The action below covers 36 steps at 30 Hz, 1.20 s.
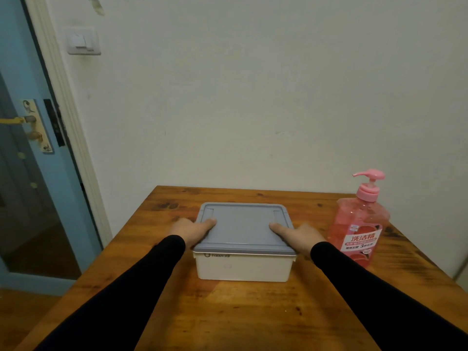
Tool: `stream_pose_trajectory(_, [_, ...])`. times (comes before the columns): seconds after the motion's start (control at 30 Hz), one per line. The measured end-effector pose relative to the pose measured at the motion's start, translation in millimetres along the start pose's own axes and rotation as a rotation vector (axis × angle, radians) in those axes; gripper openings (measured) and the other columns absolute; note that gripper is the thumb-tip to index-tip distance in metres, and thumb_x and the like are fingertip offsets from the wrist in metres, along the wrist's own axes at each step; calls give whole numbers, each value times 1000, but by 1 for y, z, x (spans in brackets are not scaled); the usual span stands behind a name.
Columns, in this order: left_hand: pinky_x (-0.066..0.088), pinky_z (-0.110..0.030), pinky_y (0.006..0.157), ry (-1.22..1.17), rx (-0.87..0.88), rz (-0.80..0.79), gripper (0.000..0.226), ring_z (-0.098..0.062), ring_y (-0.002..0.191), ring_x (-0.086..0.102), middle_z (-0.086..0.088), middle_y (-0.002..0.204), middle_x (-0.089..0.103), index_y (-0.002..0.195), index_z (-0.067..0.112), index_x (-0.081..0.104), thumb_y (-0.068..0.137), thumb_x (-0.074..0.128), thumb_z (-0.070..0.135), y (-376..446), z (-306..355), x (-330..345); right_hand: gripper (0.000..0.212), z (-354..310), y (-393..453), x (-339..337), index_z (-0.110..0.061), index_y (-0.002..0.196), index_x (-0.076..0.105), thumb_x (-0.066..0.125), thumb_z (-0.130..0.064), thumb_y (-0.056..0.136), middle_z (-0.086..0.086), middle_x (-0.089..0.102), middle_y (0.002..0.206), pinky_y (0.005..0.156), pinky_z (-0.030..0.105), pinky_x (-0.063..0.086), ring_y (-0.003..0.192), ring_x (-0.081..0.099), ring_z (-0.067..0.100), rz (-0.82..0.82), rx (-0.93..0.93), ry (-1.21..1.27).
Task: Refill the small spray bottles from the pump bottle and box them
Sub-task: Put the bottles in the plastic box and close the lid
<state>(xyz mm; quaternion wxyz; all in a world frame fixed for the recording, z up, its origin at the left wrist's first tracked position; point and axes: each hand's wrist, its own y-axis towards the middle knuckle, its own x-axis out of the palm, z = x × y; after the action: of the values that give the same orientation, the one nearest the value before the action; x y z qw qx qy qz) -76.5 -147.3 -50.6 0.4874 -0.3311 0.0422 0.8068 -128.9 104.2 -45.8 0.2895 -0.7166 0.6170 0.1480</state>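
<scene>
A white storage box with a grey lid stands closed in the middle of the wooden table. My left hand grips the lid's left edge, thumb lying on top. My right hand grips the right edge the same way. The fingers of both hands are hidden down the box's sides. A pink pump bottle of red liquid stands upright to the right of the box, close to my right wrist. No small spray bottles are in view.
The table's far edge meets a pale wall. A blue door with a brass handle stands at the left, beyond the table's left edge. A light switch sits on the wall above.
</scene>
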Motion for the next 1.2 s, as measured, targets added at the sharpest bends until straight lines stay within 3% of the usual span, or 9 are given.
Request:
stream_pose_trajectory(0.13, [54, -32, 66, -152, -10, -4, 61, -23, 80, 64, -8, 89, 64, 113, 0, 55, 80, 70, 50, -1, -1, 4, 50, 0, -2, 1, -10, 92, 63, 66, -57, 79, 3, 66, 84, 67, 27, 53, 77, 64, 18, -11, -10, 21])
stream_pose_trajectory(0.2, [53, -32, 68, 0, 23, 79, 66, -23, 83, 63, -8, 96, 65, 111, 1, 56, 77, 68, 57, 1, -1, 6, 49, -2, -2, 0, -11, 88, 59, 66, -58, 79, 2, 64, 86, 65, 25, 51, 79, 62, 18, 25, -29, -41])
stream_pose_trajectory(0.4, [36, -23, 47, 245, 119, 198, 50, -15, 65, 55, -2, 73, 59, 88, 9, 60, 81, 62, 58, -3, 5, 6, 43, -9, -6, -1, -14, 83, 56, 66, -56, 80, -4, 57, 75, 46, 20, 37, 65, 54, 9, 83, -58, -121])
stream_pose_trajectory(0.57, [44, -26, 63, 285, 177, 237, 50, -18, 81, 56, -3, 91, 60, 106, 8, 59, 86, 58, 54, -7, 8, 9, 50, -11, -4, 3, -8, 101, 60, 63, -55, 83, 1, 63, 85, 48, 20, 39, 69, 56, 12, 96, -85, -156])
stream_pose_trajectory(0.77, [43, -25, 68, 435, 230, 244, 50, -21, 90, 59, -10, 108, 64, 117, 4, 58, 95, 47, 47, -14, 15, 14, 50, -19, -8, 9, -4, 112, 58, 49, -49, 93, 7, 62, 97, 55, 23, 38, 77, 53, 17, 131, -131, -350])
stream_pose_trajectory(0.93, [40, -25, 60, 561, 248, 258, 41, -17, 71, 51, -1, 72, 51, 93, 8, 58, 98, 41, 44, -18, 18, 16, 51, -21, -10, 12, -2, 113, 59, 43, -47, 97, 6, 59, 92, 45, 19, 32, 77, 52, 17, 140, -109, -473])
stream_pose_trajectory(1.03, [46, -26, 64, 650, 298, 263, 44, -19, 75, 55, -4, 79, 54, 96, 5, 62, 100, 38, 42, -21, 21, 14, 51, -24, -9, 15, 0, 123, 53, 42, -43, 99, 10, 62, 109, 52, 22, 36, 80, 49, 16, 148, -101, -475])
stream_pose_trajectory(1.13, [51, -28, 70, 724, 340, 260, 47, -22, 87, 62, -9, 91, 62, 100, 3, 62, 101, 34, 41, -24, 22, 14, 50, -23, -10, 18, 0, 126, 50, 38, -41, 100, 8, 57, 96, 44, 19, 30, 69, 46, 12, 163, -104, -472])
stream_pose_trajectory(1.2, [50, -27, 69, 702, 353, 264, 46, -22, 88, 63, -11, 96, 65, 102, 4, 62, 101, 34, 39, -24, 20, 14, 54, -22, -11, 19, 2, 132, 43, 37, -42, 100, 10, 60, 105, 48, 19, 32, 74, 51, 14, 158, -112, -459])
